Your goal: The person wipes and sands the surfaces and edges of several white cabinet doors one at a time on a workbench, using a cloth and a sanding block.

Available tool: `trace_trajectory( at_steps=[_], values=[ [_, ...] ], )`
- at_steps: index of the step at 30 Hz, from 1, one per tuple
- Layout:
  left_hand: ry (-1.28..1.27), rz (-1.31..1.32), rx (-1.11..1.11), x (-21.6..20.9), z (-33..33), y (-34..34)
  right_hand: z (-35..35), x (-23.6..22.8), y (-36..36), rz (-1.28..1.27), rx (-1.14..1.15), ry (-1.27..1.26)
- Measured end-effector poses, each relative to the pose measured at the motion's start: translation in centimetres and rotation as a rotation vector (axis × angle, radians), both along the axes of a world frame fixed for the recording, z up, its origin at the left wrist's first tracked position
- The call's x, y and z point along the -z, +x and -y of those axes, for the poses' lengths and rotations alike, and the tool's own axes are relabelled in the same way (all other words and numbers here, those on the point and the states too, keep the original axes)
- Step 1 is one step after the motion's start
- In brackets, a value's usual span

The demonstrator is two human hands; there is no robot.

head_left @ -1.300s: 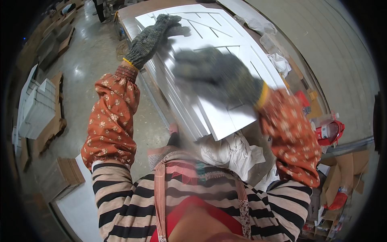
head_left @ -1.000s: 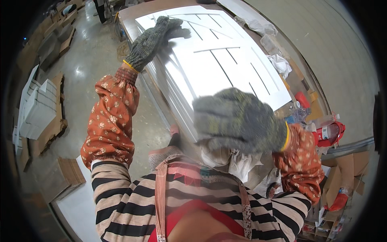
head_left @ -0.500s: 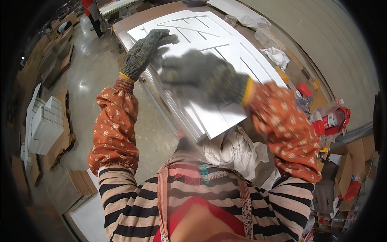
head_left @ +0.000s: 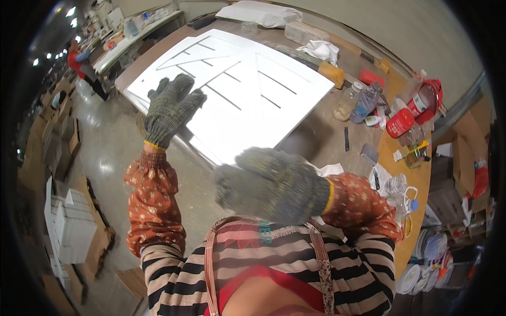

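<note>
A white panel (head_left: pixel 232 118) with dark slots and thin grooves lies on the brown worktable. My left hand (head_left: pixel 173 108), in a dark grey-green knit glove with a yellow cuff, rests at the panel's left edge with its fingers spread. My right hand (head_left: pixel 271 184), gloved the same way, is near the panel's closest corner, in front of my chest. Motion smears its fingers, and whether it touches or holds anything is hidden.
Bottles (head_left: pixel 363 102), a red container (head_left: pixel 400 123) and small tools crowd the table's right side. A crumpled white bag (head_left: pixel 320 51) lies behind the panel. White stacked pieces (head_left: pixel 74 231) stand on the floor at left. Farther back, another person (head_left: pixel 84 68) stands by a long bench.
My right hand has come back from over the panel toward my chest. My left fingers have spread out. The view has swung, and the panel now appears farther from me and turned.
</note>
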State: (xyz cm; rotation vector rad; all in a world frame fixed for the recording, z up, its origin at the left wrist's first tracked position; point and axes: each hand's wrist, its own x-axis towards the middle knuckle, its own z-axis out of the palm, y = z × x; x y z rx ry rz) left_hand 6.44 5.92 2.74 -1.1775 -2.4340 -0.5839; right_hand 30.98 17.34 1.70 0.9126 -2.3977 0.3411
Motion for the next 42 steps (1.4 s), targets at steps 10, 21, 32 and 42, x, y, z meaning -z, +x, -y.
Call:
trace_trajectory(
  at_steps=[10,21,32,42],
  values=[
    [0.297,0.401,0.258,0.8,0.0,-1.3,-15.1,0.2,3.3,-0.243,0.786,0.182],
    [0.306,0.213,0.304,1.2,0.2,-1.4,-9.4,0.5,1.1,-0.262,0.632,0.012],
    [0.255,0.322,0.508,1.8,0.2,-3.4,-12.7,3.2,1.6,-0.413,0.649,-0.006],
    [0.777,0.314,-0.167,6.3,12.3,-2.4,-22.3,3.2,-0.4,-0.248,0.750,-0.614]
  ],
)
